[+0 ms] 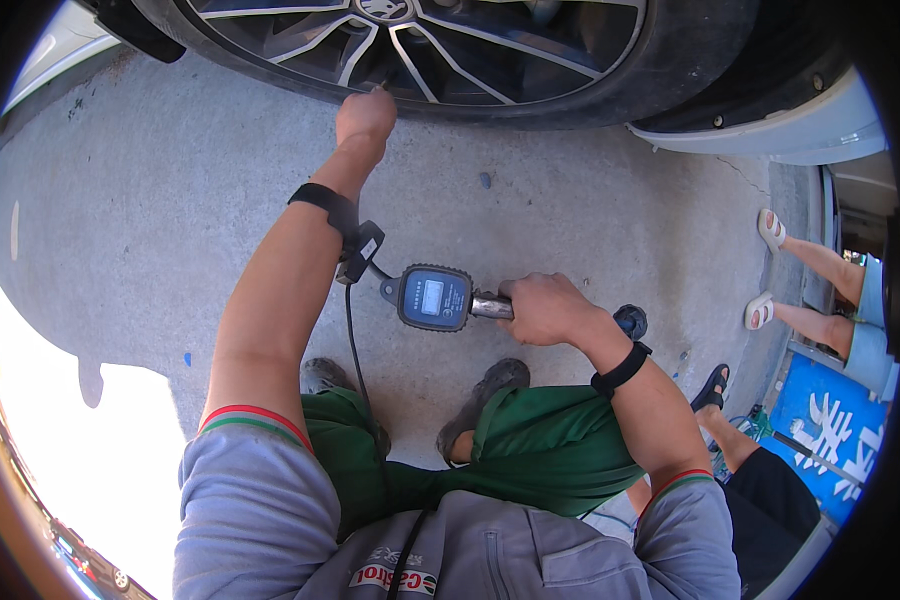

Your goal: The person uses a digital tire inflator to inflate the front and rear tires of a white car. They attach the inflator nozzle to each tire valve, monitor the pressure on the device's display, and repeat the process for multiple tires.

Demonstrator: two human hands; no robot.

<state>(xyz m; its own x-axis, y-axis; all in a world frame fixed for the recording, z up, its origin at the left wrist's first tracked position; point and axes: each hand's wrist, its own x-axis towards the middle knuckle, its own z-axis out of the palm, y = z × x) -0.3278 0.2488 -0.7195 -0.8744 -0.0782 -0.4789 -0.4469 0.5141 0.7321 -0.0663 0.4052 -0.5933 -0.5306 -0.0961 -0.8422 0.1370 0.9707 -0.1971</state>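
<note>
My left hand (366,118) reaches forward to the lower edge of the car wheel (382,50), its fingers closed near the rim. What they pinch is mostly hidden; only a small tip shows by the fingertips. A digital tyre inflator gauge (435,297) hangs over the ground in front of my knees, its blue face and small screen turned up. My right hand (550,310) is wrapped around its metal handle (492,305). From the gauge's left end a short length of dark hose (378,270) passes behind my left forearm.
The black tyre (530,112) and pale car body (820,140) border the far side. On the right, a person's legs (820,262) in light sandals and another person's dark sandal (711,388) stand near a blue sign (820,420). A thin cable (358,350) hangs from my left wrist device.
</note>
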